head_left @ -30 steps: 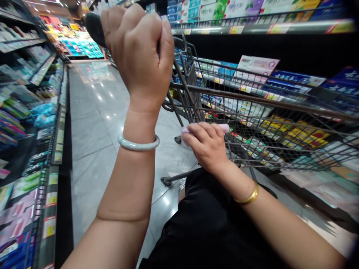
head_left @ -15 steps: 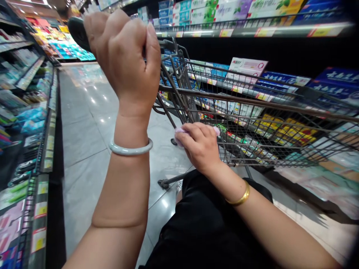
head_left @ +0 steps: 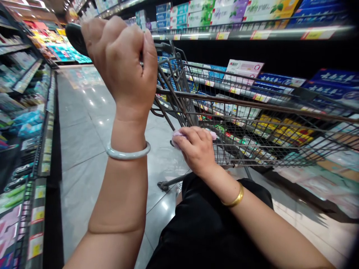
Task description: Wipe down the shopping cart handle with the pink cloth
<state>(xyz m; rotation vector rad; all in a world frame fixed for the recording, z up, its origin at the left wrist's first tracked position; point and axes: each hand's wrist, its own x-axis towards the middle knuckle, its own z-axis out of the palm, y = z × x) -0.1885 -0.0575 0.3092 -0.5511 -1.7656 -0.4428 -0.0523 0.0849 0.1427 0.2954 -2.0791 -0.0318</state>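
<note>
My left hand [head_left: 122, 63] is closed around the dark handle [head_left: 76, 39] of a wire shopping cart [head_left: 246, 101]; the handle's rounded end sticks out past my knuckles. Lower down, my right hand [head_left: 198, 149] has its fingers curled over a pale pink-lilac cloth [head_left: 179, 136]. Bits of the cloth show at both sides of the fingers, and the rest is under them. That hand is beside the cart's wire side; whether the cloth touches the wires I cannot tell. A pale bangle [head_left: 128, 152] is on my left wrist, a gold one [head_left: 235, 195] on my right forearm.
Shelves of toothpaste boxes [head_left: 228, 12] run along the right, past the cart. Another shelf rack [head_left: 39, 201] with packaged goods borders the aisle on the left. Grey tiled floor [head_left: 84, 142] lies between. One cart wheel [head_left: 162, 185] stands near my legs.
Both hands appear slightly lower and further left in the picture, along with the cart and shelves. Each hand keeps its hold.
</note>
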